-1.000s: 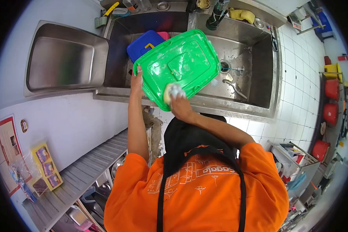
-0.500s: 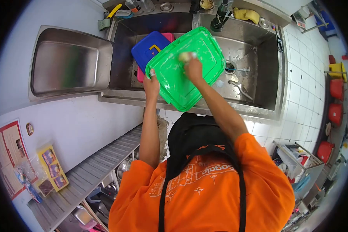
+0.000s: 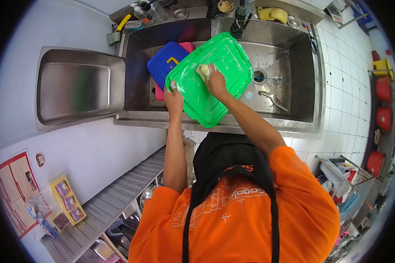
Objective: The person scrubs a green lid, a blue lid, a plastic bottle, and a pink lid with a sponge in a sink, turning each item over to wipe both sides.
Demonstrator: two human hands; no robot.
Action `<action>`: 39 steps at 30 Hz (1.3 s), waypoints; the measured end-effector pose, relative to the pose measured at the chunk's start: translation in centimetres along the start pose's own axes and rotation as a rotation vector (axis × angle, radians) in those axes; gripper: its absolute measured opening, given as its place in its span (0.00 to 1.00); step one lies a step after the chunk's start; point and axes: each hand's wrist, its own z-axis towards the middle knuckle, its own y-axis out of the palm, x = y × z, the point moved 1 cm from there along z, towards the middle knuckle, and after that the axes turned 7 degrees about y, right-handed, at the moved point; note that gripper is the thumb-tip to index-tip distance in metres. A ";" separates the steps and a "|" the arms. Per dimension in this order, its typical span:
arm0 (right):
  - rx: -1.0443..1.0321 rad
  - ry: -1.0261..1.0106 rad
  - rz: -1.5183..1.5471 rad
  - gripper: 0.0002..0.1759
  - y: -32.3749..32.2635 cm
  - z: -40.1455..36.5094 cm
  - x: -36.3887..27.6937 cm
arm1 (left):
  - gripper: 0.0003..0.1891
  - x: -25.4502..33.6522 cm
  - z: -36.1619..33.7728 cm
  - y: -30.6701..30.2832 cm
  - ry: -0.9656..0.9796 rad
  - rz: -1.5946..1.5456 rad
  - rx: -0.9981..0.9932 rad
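A green lid [image 3: 230,65] with white suds on it is held tilted over the double sink. My left hand [image 3: 174,97] grips its left edge, thumb on the upper face. My right hand [image 3: 216,82] is closed on a pale yellowish sponge [image 3: 202,71], which touches the lid's soapy surface. Behind the green lid, in the left basin, lie a blue lid [image 3: 162,61] with a yellow piece on it and a pink lid [image 3: 159,93], both partly hidden.
Around me are the sink's front rim [image 3: 267,125], a black faucet [image 3: 239,22], a yellow cloth [image 3: 272,14], bottles [image 3: 144,13], scissors [image 3: 314,45], a hose [image 3: 273,101] in the right basin and a steel tray [image 3: 81,87] at left.
My right hand has moved slightly left and down across the lid with the sponge. The left hand still holds the lid's edge, and the camera view has shifted a little.
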 end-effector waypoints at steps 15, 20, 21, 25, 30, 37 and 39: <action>-0.277 0.089 -0.031 0.26 -1.9 0.5 3.3 | 0.24 0.6 0.0 -0.3 0.025 0.007 -0.057; -0.385 -0.113 -0.021 0.21 -2.6 -0.2 2.2 | 0.23 1.0 0.0 -0.5 0.002 0.089 -0.014; -0.342 0.105 -0.073 0.21 -2.0 0.3 3.5 | 0.23 0.3 -0.2 -0.6 0.000 0.088 -0.018; -0.170 0.568 -0.228 0.24 -3.3 2.2 6.0 | 0.26 -0.2 -0.1 -0.1 -0.111 -0.230 -0.046; -0.016 0.172 -0.275 0.28 -2.8 -4.1 1.4 | 0.28 0.3 -0.5 -0.1 -0.411 -1.078 -0.160; -0.235 0.116 0.280 0.30 -2.5 -4.2 -9.7 | 0.25 2.7 -1.1 2.1 -0.494 -1.173 -0.195; -0.306 0.054 0.300 0.30 -3.2 -4.5 -10.1 | 0.30 3.3 -1.4 2.2 -0.554 -1.057 -0.103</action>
